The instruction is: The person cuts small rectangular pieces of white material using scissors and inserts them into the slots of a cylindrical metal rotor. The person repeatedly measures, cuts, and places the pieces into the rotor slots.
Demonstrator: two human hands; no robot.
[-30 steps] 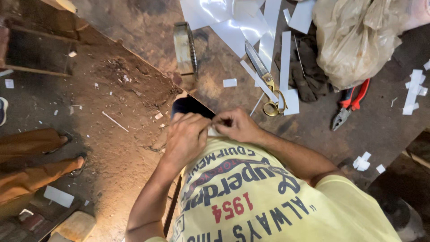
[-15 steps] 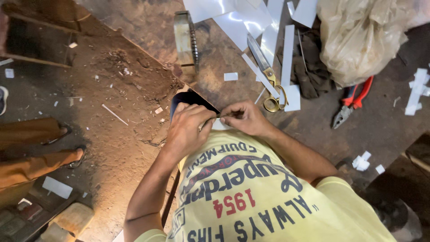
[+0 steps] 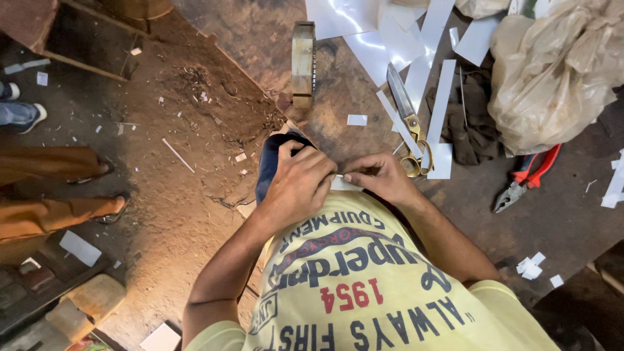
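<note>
**Both hands pinching a small white strip at the bench edge**

Looking straight down from the head camera here. The left hand [image 3: 300,183] and the right hand [image 3: 380,177] meet right at the near edge of the workbench [image 3: 559,214], just above the yellow printed shirt [image 3: 364,286]. Between them is a small white strip [image 3: 343,184], and both hands have it: the left one curls its fingers over one end, the right one pinches the other end between thumb and fingertips. So neither hand is spread, both are closed down on that little piece. Most of the strip is hidden under the fingers, so I can't tell its full shape.

Under the left hand there's a dark blue thing [image 3: 270,166] at the bench corner, partly covered. Can't say what it is.

Other stuff on the bench: scissors [image 3: 406,120] with gold-coloured handles lying just beyond the right hand, blades pointing away. White sheets and cut strips [image 3: 390,39] are piled further back, with loose white scraps [image 3: 532,266] off to the right. Red-handled pliers [image 3: 526,175] lie well to the right, near a crumpled plastic bag [image 3: 552,71] and a dark cloth [image 3: 471,123]. A roll of tape [image 3: 303,64] stands on edge at the far side.

To the left the dirt floor [image 3: 175,195] is dusty and littered, and someone else's sandalled feet [image 3: 107,188] show there.
</note>
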